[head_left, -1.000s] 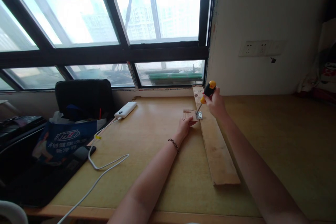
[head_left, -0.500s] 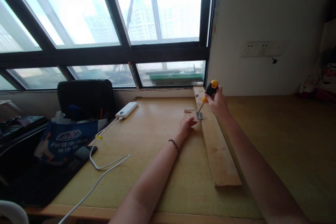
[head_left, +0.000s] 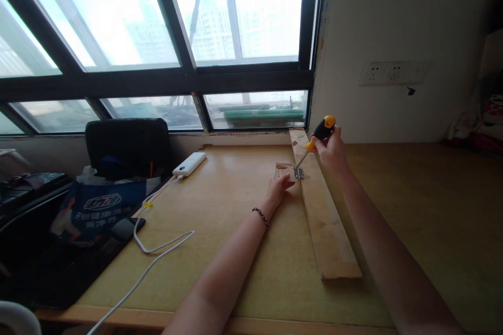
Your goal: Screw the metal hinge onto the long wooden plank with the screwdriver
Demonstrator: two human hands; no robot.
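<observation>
A long wooden board (head_left: pixel 329 230) lies lengthwise on the table, its far end by the window wall. At its left edge, a metal hinge (head_left: pixel 299 172) bridges the board and a small wooden block (head_left: pixel 283 169). My left hand (head_left: pixel 280 188) grips that block, thumb on top, close beside the hinge. In my right hand (head_left: pixel 332 149) is a screwdriver (head_left: pixel 324 128) with a black and yellow handle, closed fingers around it. The screwdriver leans to the right, and its tip meets the hinge's upper part. Any screw under the tip is too small to make out.
A white power bank (head_left: pixel 189 164) with a white cable (head_left: pixel 149 267) lies on the table (head_left: pixel 228 230) at the left. Beyond the table's left edge stand a black chair (head_left: pixel 128 141) and a blue bag (head_left: pixel 98 209). Wall sockets (head_left: pixel 393 73) are at the right.
My right hand has shifted a little right, tilting the screwdriver's handle further from upright while its tip stays at the hinge. My left hand and the wood have not visibly moved.
</observation>
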